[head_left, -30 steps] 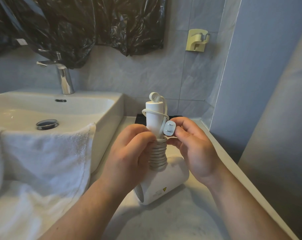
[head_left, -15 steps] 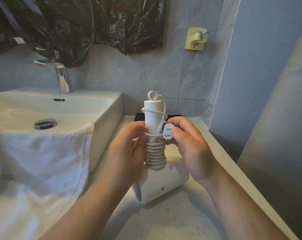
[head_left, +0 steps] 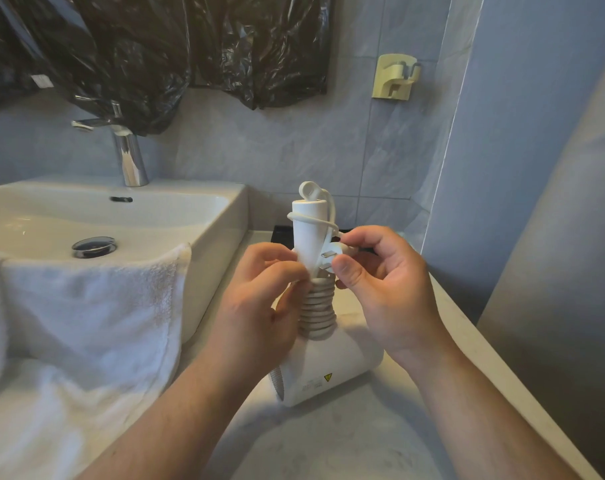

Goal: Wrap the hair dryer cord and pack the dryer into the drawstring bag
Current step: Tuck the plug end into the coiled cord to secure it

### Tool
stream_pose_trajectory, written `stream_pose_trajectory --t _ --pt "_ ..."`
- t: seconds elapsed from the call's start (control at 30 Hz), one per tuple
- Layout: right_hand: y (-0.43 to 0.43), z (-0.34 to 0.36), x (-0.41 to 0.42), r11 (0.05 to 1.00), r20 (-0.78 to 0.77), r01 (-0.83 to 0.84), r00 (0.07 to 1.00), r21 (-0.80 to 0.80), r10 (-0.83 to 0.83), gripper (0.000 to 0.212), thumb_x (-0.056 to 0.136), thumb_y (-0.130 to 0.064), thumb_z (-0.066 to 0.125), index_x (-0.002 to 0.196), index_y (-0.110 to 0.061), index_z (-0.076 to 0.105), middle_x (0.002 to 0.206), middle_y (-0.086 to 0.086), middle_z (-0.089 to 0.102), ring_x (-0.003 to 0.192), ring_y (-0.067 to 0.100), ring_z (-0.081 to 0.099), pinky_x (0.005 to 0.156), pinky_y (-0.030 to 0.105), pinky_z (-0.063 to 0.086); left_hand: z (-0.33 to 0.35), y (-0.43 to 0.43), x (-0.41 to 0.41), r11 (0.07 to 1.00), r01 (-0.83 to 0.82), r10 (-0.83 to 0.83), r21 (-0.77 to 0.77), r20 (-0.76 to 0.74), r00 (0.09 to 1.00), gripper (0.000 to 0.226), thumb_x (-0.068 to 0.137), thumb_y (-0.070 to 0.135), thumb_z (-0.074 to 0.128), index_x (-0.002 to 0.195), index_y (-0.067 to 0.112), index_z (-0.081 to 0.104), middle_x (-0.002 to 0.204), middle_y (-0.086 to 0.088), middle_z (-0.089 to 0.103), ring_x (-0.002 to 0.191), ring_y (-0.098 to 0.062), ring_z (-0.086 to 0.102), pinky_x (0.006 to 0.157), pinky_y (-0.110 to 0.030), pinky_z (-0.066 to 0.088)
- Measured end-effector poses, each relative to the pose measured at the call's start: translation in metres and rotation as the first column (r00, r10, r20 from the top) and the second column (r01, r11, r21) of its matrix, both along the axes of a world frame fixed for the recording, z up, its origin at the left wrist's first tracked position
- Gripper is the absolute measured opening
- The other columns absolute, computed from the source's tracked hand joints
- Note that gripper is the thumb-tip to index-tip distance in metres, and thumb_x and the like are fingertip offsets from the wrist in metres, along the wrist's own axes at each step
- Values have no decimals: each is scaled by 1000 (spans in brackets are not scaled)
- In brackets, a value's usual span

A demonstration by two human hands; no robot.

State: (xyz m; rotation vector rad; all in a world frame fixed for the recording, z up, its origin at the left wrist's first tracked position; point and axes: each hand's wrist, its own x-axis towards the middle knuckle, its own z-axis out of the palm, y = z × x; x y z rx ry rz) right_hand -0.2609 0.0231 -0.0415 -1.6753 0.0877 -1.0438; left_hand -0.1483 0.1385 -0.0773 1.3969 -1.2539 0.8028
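Note:
A white hair dryer (head_left: 329,372) stands on its barrel on the marble counter, handle pointing up. Its white cord (head_left: 316,311) is coiled in several tight turns around the lower handle, with one loose loop near the handle's top. My left hand (head_left: 259,299) grips the handle and the coils from the left. My right hand (head_left: 380,282) pinches the white plug (head_left: 332,258) between thumb and fingers, its metal prongs pointing left against the handle. A dark flat object (head_left: 282,233) behind the dryer is mostly hidden; I cannot tell whether it is the bag.
A white basin (head_left: 190,206) with a chrome tap (head_left: 128,157) sits to the left. A white towel (head_left: 86,306) hangs over its front edge. Black plastic sheeting (head_left: 155,50) covers the wall above. A cream wall hook (head_left: 394,77) is at upper right. The counter edge (head_left: 502,358) runs along the right.
My right hand has turned the plug so that its prongs face the handle and brought it closer to the coils. The left hand has shifted slightly on the handle.

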Motion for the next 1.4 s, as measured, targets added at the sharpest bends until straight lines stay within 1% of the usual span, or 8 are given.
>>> stream_pose_trajectory --t 0.13,0.3,0.53,0.73,0.83,1.0,1.23,1.4 --pt "0 1 0 998 -1 -53 999 -21 53 19 75 -12 76 84 -23 63 78 -1 70 71 14 67 62 27 54 -1 -1 0 1000 -9 9 -26 -11 1000 6 86 5 65 84 4 70 98 0 54 96 12 51 81 -7 41" --pt "2 1 0 993 -3 -119 993 -17 119 22 81 2 70 85 -14 55 68 -8 68 63 7 63 58 16 47 1 -1 -6 985 154 -167 -81 -205 964 18 82 10 68 98 18 62 100 17 52 93 -8 60 79 -20 55" --pt "5 -2 4 993 16 -3 1000 -121 5 20 76 -18 70 77 -37 61 92 18 60 73 20 66 69 30 54 -1 -5 -8 968 247 -248 -52 -365 897 17 83 3 65 99 6 70 103 -2 59 97 -18 66 83 -20 55" --pt "4 -1 2 998 1 -44 999 -32 44 21 84 -4 69 87 -23 60 78 -3 64 67 11 64 59 17 47 3 -6 -6 985 170 -161 8 -282 946 15 84 0 63 94 5 72 101 4 62 95 -9 64 81 -13 50" --pt "5 1 -2 993 7 -118 993 -8 118 21 84 3 64 97 -12 58 83 4 66 72 14 66 62 21 50 5 -5 -5 992 129 -126 -4 -270 955 12 82 -2 64 86 8 70 95 4 60 89 -8 63 78 -14 50" --pt "8 1 -1 996 46 24 999 -92 -20 26 79 -2 71 87 -25 60 85 5 70 72 16 68 64 21 50 5 -3 -9 988 144 -155 -61 -261 953 19 83 0 65 88 18 67 95 5 58 88 -9 62 77 -20 54" --pt "12 -2 0 950 107 148 987 -274 -123 24 79 -16 71 89 -33 59 95 6 65 79 23 68 65 45 57 15 -1 -14 981 172 -192 -96 -294 936 24 82 -3 63 83 21 65 92 7 56 87 -5 59 75 -13 49" --pt "16 -3 2 971 141 74 989 -229 -42 26 81 -11 67 92 -32 56 97 15 61 80 30 65 64 34 50 14 -3 -14 998 47 -55 -51 -170 984 11 83 -4 62 85 7 63 94 8 53 91 -1 53 78 -9 43"
